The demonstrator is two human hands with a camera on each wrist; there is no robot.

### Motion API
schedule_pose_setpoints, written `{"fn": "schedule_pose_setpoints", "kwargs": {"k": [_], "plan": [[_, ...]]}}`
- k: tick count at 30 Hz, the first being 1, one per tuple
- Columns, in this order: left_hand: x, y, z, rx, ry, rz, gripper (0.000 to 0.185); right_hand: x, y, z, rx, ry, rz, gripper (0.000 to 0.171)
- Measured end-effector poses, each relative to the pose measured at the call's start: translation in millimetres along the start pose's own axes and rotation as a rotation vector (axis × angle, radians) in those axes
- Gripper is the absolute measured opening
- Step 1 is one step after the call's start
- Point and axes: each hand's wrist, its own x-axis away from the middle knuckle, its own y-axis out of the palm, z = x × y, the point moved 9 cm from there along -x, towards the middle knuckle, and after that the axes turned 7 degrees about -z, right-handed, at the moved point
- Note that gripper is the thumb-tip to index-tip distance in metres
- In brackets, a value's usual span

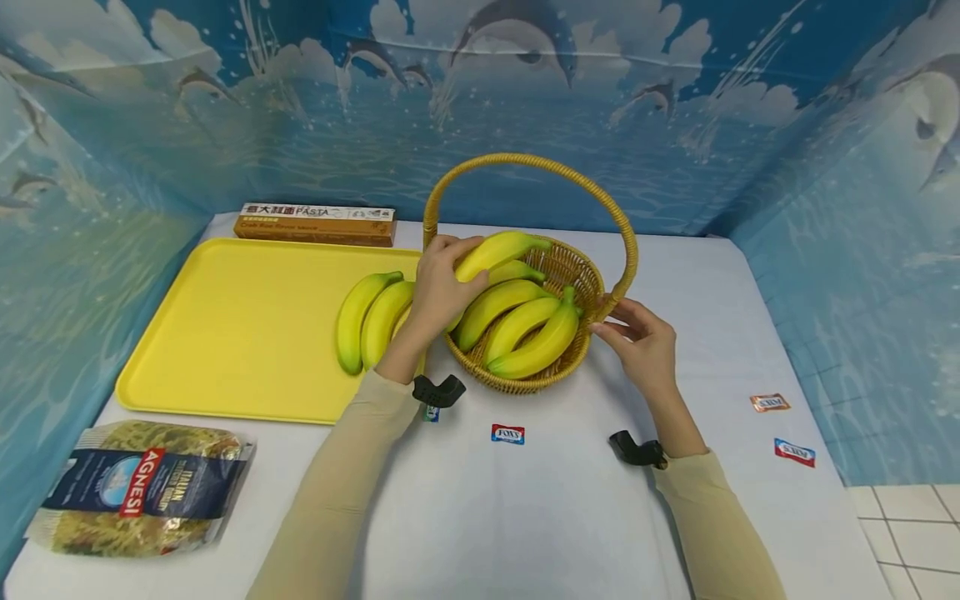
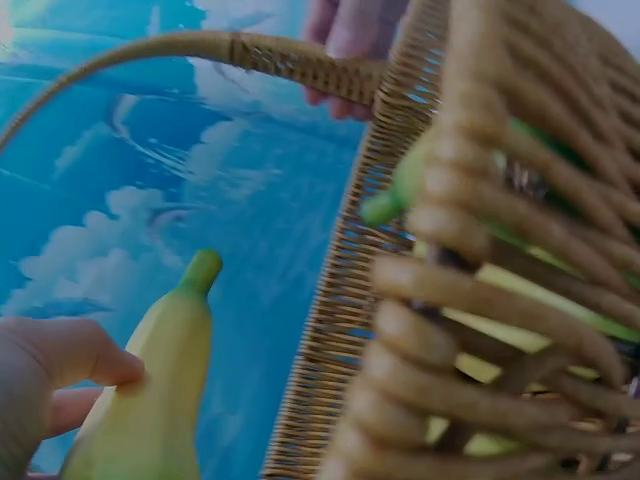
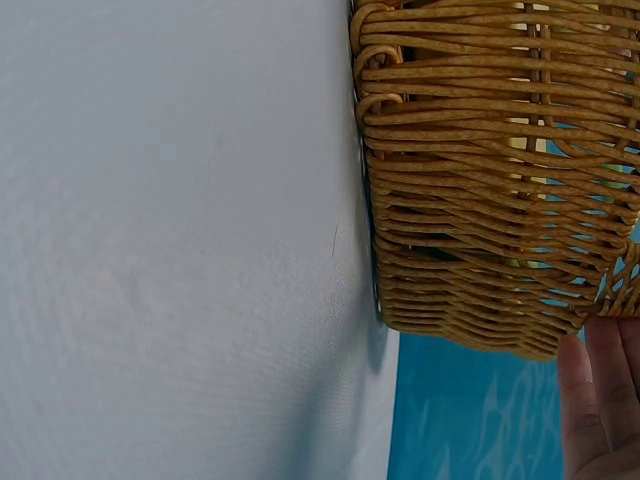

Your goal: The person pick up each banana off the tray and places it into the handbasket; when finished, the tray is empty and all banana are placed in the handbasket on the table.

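Observation:
My left hand (image 1: 441,279) grips one yellow banana (image 1: 498,249) and holds it over the left rim of a woven basket (image 1: 592,292) with a tall arched handle (image 1: 525,160). In the left wrist view the held banana (image 2: 160,400) points its green tip upward beside the basket wall (image 2: 335,330). Several more bananas (image 1: 525,329) lie in the basket. My right hand (image 1: 618,321) rests with fairly straight fingers against the basket's right side, near the handle base; its fingers (image 3: 600,400) show beside the wicker (image 3: 480,200).
A yellow tray (image 1: 240,333) left of the basket carries two bananas (image 1: 371,321). A pasta box (image 1: 315,223) lies behind the tray and a bag of noodles (image 1: 142,487) at the front left. Wrapped candies (image 1: 507,433) (image 1: 770,402) (image 1: 795,452) dot the white table (image 1: 555,517).

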Motion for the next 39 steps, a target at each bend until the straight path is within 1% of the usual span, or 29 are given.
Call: {"fn": "schedule_pose_setpoints", "kwargs": {"k": [4, 7, 12, 16, 21, 27, 39], "plan": [[-14.5, 10.2, -9.9, -0.012, -0.012, -0.005, 0.044, -1.0, 0.5, 0.0, 0.0, 0.011, -0.001, 0.038], [-20.5, 16.3, -18.3, -0.036, -0.028, 0.008, 0.043, -1.0, 1.6, -0.6, 0.0, 0.008, -0.007, 0.038], [-23.2, 24.3, -29.7, -0.083, -0.062, 0.026, 0.042, -0.5, 2.8, -1.5, -0.002, 0.002, -0.011, 0.038], [-22.7, 27.2, -34.4, -0.086, -0.086, 0.037, 0.042, -0.5, 2.0, -0.2, -0.004, 0.016, -0.003, 0.038], [-23.5, 30.0, -37.2, -0.09, -0.106, 0.044, 0.041, 0.4, 0.7, 0.4, -0.011, -0.001, 0.003, 0.038], [-24.2, 32.5, -37.8, -0.156, -0.121, 0.051, 0.041, 1.2, 1.1, -0.5, -0.015, -0.015, 0.001, 0.038], [-22.5, 31.3, -32.2, -0.212, -0.092, 0.075, 0.041, 0.8, 1.5, -1.0, 0.003, -0.011, 0.005, 0.038]]}}
